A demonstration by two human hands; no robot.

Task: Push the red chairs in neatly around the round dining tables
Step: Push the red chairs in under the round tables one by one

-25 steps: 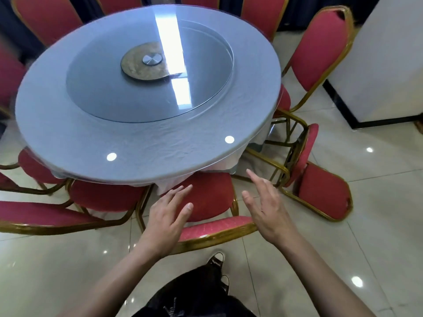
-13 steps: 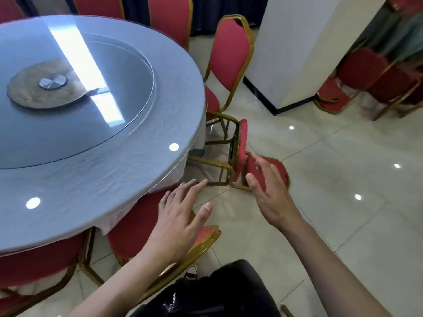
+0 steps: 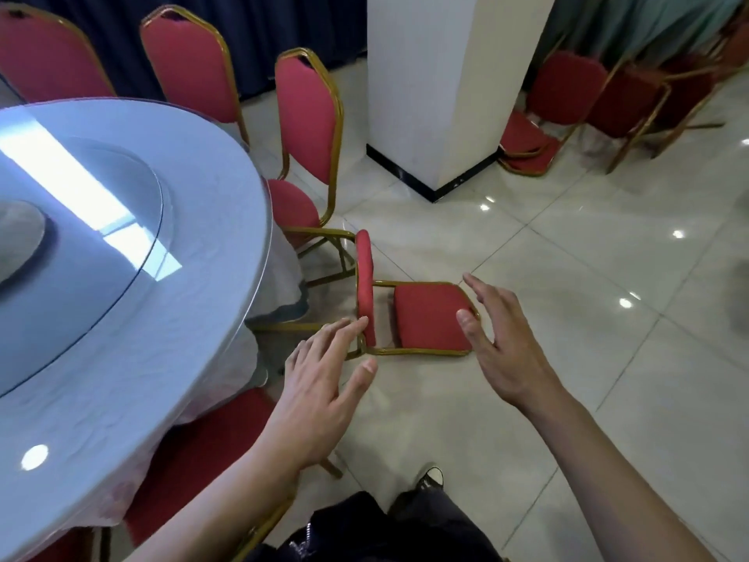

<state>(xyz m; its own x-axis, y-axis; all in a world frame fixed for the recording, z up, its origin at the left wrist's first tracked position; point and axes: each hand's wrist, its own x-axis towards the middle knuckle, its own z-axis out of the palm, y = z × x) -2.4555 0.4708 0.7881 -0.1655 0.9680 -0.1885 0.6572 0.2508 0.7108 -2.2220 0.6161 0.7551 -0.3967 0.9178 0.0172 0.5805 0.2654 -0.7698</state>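
Item: red padded chair with gold metal frame (image 3: pixel 429 316), lying tipped on the floor beside the round white-clothed desk (image 3: pixel 121 318). I am holding my left hand (image 3: pixel 320 395) and right hand (image 3: pixel 502 346) spread above it, both grips loose, gripping nothing.

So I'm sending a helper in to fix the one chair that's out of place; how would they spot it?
Start at the round table with the glass top. By its edge facing the white pillar lies the fallen chair, between the person's open hands. Unlike its upright neighbours, it is tipped onto its back, backrest flat on the tiles.
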